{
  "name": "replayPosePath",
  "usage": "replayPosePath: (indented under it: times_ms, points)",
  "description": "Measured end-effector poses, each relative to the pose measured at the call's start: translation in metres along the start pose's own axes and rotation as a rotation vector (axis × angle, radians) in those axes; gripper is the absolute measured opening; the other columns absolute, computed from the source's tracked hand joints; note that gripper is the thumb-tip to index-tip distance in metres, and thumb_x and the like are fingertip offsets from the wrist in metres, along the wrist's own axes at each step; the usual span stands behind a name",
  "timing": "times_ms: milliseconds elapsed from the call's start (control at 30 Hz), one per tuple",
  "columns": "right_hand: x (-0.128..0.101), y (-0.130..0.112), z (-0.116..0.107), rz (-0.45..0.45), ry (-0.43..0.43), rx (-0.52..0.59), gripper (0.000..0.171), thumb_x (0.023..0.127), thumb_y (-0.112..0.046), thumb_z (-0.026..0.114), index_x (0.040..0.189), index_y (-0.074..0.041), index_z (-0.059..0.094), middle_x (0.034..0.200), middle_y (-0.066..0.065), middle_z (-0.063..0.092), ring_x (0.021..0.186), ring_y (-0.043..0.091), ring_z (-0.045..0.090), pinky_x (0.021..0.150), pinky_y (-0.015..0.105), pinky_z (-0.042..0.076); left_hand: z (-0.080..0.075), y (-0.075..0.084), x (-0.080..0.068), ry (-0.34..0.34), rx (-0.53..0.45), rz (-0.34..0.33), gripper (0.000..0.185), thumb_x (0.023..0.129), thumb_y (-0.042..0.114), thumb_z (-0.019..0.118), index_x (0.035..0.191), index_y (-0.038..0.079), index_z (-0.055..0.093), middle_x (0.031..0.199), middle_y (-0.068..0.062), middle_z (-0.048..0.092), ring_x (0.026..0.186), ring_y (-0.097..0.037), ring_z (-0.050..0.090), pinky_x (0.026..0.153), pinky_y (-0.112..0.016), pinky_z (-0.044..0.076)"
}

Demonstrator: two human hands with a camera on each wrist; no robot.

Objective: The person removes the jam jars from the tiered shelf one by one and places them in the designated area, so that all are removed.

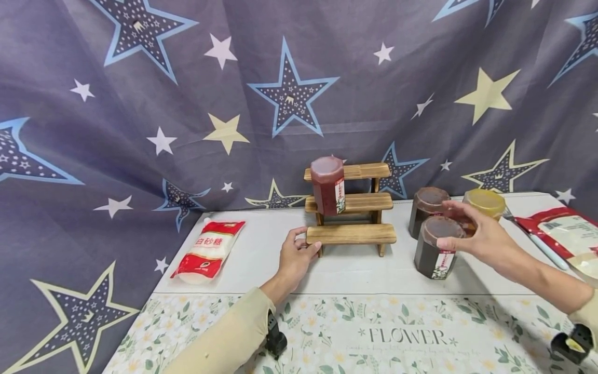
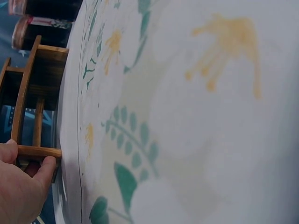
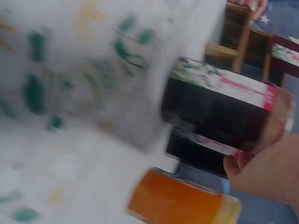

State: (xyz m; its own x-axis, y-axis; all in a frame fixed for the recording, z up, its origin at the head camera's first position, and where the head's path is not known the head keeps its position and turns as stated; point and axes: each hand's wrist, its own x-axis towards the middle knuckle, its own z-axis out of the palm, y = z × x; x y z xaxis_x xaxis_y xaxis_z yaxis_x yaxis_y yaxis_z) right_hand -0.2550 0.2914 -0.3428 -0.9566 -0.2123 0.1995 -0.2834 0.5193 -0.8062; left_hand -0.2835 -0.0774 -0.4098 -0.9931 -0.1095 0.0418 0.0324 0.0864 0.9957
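A three-tier wooden stand [image 1: 350,234] stands at the middle of the table. My left hand [image 1: 298,257] pinches the left end of its lowest step, thumb at the front. A dark red jar [image 1: 328,187] with a hexagonal lid sits at the stand's left side, on the middle step. To the right, my right hand [image 1: 486,236] holds a dark jar [image 1: 434,254] by its lid, thumb at the front and fingers behind. In the right wrist view, this jar [image 3: 215,100] shows its white and pink label. Just behind are another dark jar [image 1: 426,200] and a yellow-lidded jar [image 1: 488,202].
A red and white bag of white sugar [image 1: 207,249] lies at the left. On the right are a red and white packet [image 1: 567,234] and a pale-handled utensil [image 1: 546,249]. A starry curtain [image 1: 327,104] hangs behind the table; a flowered cloth [image 1: 364,322] covers its front.
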Motion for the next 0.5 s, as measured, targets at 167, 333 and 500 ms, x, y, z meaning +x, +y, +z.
replayPosePath:
  times_ms: [167,333,500]
  points:
    - [0.010,-0.019,-0.012,-0.110,0.062,-0.018,0.076,0.084,-0.012,0.075,0.147,-0.006,0.033,0.126,0.009,0.048,0.101,-0.009,0.048,0.080,0.005,0.044,0.001,0.002,-0.001,-0.001,-0.010,-0.003,0.051,0.088,0.000,0.068,0.133,0.005,0.046,0.098,-0.017,0.065,0.083,-0.019,0.065,0.083,-0.037,0.058]
    - [0.020,-0.038,-0.015,-0.101,0.053,-0.033,0.078,0.085,-0.017,0.075,0.149,-0.012,0.031,0.132,0.008,0.045,0.109,-0.002,0.045,0.080,0.003,0.041,0.002,0.002,-0.001,-0.007,-0.013,0.003,0.051,0.088,0.001,0.068,0.133,0.005,0.046,0.098,-0.018,0.064,0.083,-0.020,0.064,0.084,-0.039,0.058]
    - [0.030,-0.059,-0.011,-0.058,0.007,-0.055,0.078,0.087,-0.023,0.074,0.151,-0.018,0.028,0.140,0.012,0.042,0.125,0.024,0.043,0.079,0.004,0.041,0.000,0.001,0.000,-0.008,-0.019,0.002,0.051,0.088,0.000,0.068,0.134,0.004,0.045,0.099,-0.018,0.064,0.083,-0.020,0.065,0.083,-0.038,0.058]
